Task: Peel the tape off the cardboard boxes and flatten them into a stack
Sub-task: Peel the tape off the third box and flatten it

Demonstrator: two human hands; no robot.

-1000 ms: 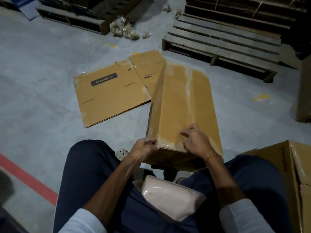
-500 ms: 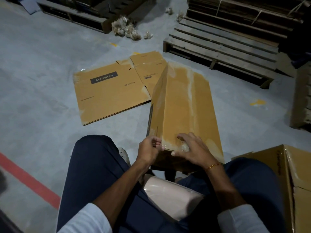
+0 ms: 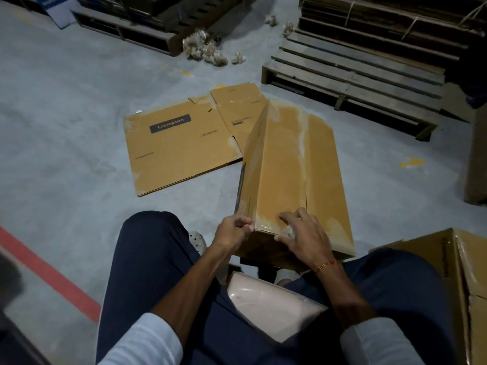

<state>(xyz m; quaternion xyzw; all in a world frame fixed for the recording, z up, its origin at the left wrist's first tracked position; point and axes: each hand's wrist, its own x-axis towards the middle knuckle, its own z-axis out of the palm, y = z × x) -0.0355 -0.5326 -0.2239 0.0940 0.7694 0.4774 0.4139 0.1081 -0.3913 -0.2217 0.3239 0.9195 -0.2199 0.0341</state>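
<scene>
A long taped cardboard box (image 3: pixel 284 164) stands on the floor between my knees, its near end against my legs. Clear tape (image 3: pixel 303 143) runs along its top seam and around the near edge. My left hand (image 3: pixel 233 230) has its fingers curled at the box's near left corner, gripping it. My right hand (image 3: pixel 303 237) lies over the near top edge, thumb and fingers pinching a crumpled bit of clear tape (image 3: pixel 290 229) there. A flattened Crompton box (image 3: pixel 179 143) lies on the floor to the far left.
Another brown box (image 3: pixel 448 272) stands at my right knee. A wooden pallet (image 3: pixel 350 83) lies at the far right, another pallet stack (image 3: pixel 137 30) at the far left, with balls of crumpled tape (image 3: pixel 205 51) between them. A red floor line (image 3: pixel 47 270) runs at left.
My right hand slid from the box's top face down to its near edge and took hold of the tape there. My left hand shifted slightly right onto the corner.
</scene>
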